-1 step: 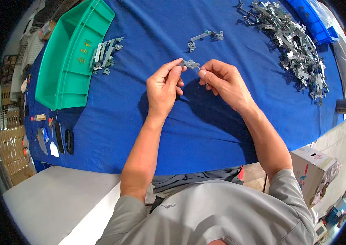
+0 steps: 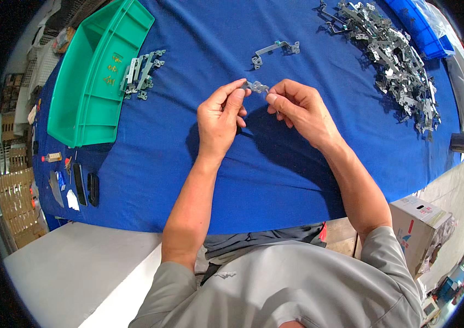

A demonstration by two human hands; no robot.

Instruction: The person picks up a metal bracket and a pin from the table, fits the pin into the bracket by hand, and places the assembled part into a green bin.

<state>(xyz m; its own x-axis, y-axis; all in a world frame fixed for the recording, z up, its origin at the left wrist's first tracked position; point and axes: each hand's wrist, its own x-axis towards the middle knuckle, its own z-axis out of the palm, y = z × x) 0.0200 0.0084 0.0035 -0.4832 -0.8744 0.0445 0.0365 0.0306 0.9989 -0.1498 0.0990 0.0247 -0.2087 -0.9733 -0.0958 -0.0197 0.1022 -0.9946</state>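
Over the middle of the blue-covered table I hold a small grey metal bracket point(image 2: 256, 86) between my hands. My left hand point(image 2: 220, 112) pinches its left end between thumb and fingertips. On the other side, my right hand point(image 2: 300, 109) is closed at the bracket's right end, thumb against the bent forefinger; its lower fingers are curled, and what lies inside them is hidden. Just beyond my hands, a single metal bracket point(image 2: 273, 49) lies on the cloth. Several more brackets point(image 2: 143, 74) are grouped to the left, against a green bin.
The green plastic bin point(image 2: 98, 104) stands at the left, small brass-coloured pieces point(image 2: 112, 68) inside. A large heap of metal brackets point(image 2: 393, 60) covers the far right, beside a blue tray point(image 2: 434, 44). Dark narrow objects point(image 2: 93, 188) lie at the near left. A cardboard box point(image 2: 415, 224) stands below the right edge.
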